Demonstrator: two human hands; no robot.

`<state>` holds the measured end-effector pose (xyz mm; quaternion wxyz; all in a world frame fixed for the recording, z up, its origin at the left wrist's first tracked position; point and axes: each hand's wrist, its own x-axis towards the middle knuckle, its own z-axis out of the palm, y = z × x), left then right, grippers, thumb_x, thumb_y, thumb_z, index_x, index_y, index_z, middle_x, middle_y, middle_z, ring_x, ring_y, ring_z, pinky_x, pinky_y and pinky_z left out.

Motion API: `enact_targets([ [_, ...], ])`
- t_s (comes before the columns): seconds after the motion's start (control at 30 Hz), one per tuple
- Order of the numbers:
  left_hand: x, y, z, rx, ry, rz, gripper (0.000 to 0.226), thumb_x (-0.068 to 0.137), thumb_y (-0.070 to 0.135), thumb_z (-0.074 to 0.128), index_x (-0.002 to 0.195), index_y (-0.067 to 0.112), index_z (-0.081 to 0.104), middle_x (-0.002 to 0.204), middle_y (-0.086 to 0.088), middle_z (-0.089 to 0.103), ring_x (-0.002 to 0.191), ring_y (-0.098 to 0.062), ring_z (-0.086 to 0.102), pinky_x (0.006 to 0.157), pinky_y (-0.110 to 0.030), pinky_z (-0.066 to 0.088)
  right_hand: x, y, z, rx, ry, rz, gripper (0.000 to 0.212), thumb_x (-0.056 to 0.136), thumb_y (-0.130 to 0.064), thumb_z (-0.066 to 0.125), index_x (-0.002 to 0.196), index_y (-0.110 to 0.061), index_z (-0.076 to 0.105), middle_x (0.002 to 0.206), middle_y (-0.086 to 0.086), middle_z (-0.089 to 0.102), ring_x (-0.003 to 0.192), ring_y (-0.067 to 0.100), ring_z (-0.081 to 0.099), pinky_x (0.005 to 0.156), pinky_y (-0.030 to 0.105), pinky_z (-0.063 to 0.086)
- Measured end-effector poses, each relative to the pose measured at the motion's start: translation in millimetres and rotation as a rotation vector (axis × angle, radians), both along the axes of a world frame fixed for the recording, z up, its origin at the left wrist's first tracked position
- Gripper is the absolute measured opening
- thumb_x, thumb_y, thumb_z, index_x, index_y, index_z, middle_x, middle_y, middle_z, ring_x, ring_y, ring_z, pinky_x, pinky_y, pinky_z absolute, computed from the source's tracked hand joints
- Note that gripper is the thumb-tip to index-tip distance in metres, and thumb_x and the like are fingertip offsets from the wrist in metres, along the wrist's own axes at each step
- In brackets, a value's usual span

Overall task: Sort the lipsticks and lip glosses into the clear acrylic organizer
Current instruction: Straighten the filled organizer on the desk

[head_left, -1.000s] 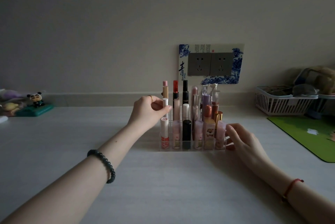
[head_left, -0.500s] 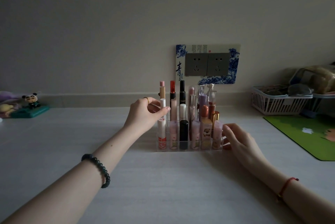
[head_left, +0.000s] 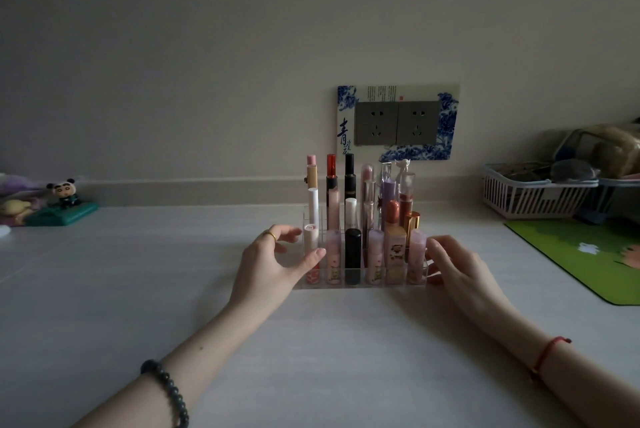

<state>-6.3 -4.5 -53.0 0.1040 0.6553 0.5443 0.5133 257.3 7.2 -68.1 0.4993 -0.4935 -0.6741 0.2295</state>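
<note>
The clear acrylic organizer [head_left: 360, 285] stands on the pale table in the middle of the view. Several lipsticks and lip glosses stand upright in its rows, among them a black tube [head_left: 352, 254] in the front row and a tall red-capped one [head_left: 331, 171] at the back. My left hand [head_left: 273, 265] curls around the organizer's left front corner, thumb across the front and fingers behind. My right hand [head_left: 460, 268] presses its fingertips and thumb against the organizer's right wall. No loose tube is in either hand.
A white slatted basket [head_left: 530, 200] and a green mat [head_left: 588, 254] lie to the right. A panda figure [head_left: 65, 192] on a teal case sits at the far left. Wall sockets [head_left: 398, 122] are behind the organizer.
My left hand let go of the white tube in the second row and dropped to the organizer's left front corner. My right hand stayed at the right wall.
</note>
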Motion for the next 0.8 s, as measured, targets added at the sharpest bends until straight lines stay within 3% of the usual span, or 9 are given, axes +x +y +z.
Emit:
enact_targets([
  [0.13,0.6,1.7,-6.4,-0.002,0.025,0.01,0.033,0.066,0.045,0.072,0.087,0.023,0.062,0.088,0.01,0.065,0.084,-0.008,0.058,0.071,-0.021,0.042,-0.2,-0.4,-0.2,0.0,0.002,0.003,0.018,0.091,-0.03,0.04,0.093,-0.023,0.056,0.083,-0.003,0.064,0.073,0.011,0.064,0.061,0.025,0.051],
  [0.37,0.9,5.9,-11.8,-0.014,0.037,0.024,0.016,0.07,0.036,0.073,0.078,0.027,0.062,0.081,0.011,0.064,0.078,-0.006,0.058,0.065,-0.013,0.04,-0.8,-1.1,1.1,-0.007,-0.01,-0.004,0.018,0.091,-0.028,0.04,0.095,-0.022,0.056,0.084,-0.003,0.064,0.074,0.011,0.063,0.061,0.024,0.05],
  [0.67,2.2,6.4,-11.5,-0.017,0.055,0.041,0.015,0.072,0.031,0.072,0.08,0.021,0.066,0.082,0.007,0.062,0.076,-0.006,0.056,0.064,-0.008,0.036,-1.8,-4.7,5.0,-0.01,-0.03,-0.008,0.019,0.092,-0.027,0.04,0.097,-0.019,0.056,0.086,0.0,0.064,0.075,0.01,0.062,0.06,0.021,0.049],
  [0.8,3.1,5.8,-11.4,-0.018,0.049,0.039,0.013,0.072,0.03,0.072,0.08,0.023,0.066,0.083,0.006,0.061,0.076,-0.004,0.055,0.062,-0.007,0.035,-4.8,-8.0,9.4,0.054,-0.051,-0.1,0.017,0.09,-0.025,0.044,0.098,-0.015,0.055,0.09,0.002,0.061,0.078,0.013,0.059,0.065,0.028,0.051],
])
